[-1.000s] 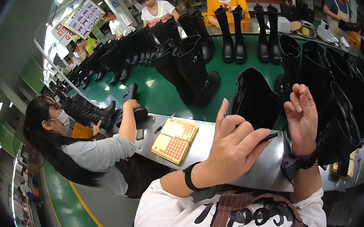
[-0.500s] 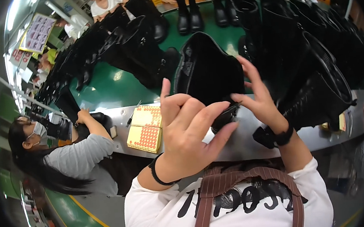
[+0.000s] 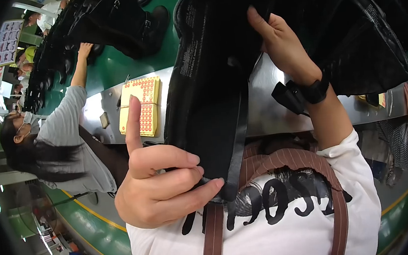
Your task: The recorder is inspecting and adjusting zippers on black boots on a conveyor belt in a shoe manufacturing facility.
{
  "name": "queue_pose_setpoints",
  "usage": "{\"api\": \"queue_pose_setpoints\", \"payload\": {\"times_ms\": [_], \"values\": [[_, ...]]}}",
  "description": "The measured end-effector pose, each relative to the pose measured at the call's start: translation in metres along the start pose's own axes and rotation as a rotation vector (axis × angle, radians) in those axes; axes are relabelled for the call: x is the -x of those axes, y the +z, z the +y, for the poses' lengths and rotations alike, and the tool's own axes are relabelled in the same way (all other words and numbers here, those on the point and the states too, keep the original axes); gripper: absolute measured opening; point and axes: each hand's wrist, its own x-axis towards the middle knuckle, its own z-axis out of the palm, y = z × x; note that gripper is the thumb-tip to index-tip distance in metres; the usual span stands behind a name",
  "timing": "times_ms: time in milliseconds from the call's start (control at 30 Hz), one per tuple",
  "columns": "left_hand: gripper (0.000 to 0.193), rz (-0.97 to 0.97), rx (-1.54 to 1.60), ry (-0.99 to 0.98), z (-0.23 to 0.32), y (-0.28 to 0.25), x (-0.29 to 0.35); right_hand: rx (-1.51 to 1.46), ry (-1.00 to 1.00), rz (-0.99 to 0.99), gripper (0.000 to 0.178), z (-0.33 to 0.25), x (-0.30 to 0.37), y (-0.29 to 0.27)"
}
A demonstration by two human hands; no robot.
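Black leather boot shaft, a moment ago out over the steel tabletop, now hangs close between both hands: left hand pinches its lower edge, right hand grips higher.

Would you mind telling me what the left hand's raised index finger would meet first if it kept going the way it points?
Probably the yellow tray on the metal bench: the left hand points its finger up the picture toward it, though depth is unclear.
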Motion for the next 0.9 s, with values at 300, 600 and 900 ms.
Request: {"api": "queue_pose_setpoints", "payload": {"times_ms": [300,600,900], "values": [[0.042,0.615,-0.833,-0.234,-0.041,0.021,-0.056,0.078,-0.16,-0.169,0.035,0.002,0.003,0.002],[0.128,0.582,-0.523,-0.501,-0.064,0.106,0.026,0.414,0.304,-0.346,0.037,0.083,0.057,-0.007],[0.024,0.417,0.759,-0.976,-0.082,0.209,0.057,-0.009,0.638,-0.603,0.035,0.136,0.044,-0.018]]}}
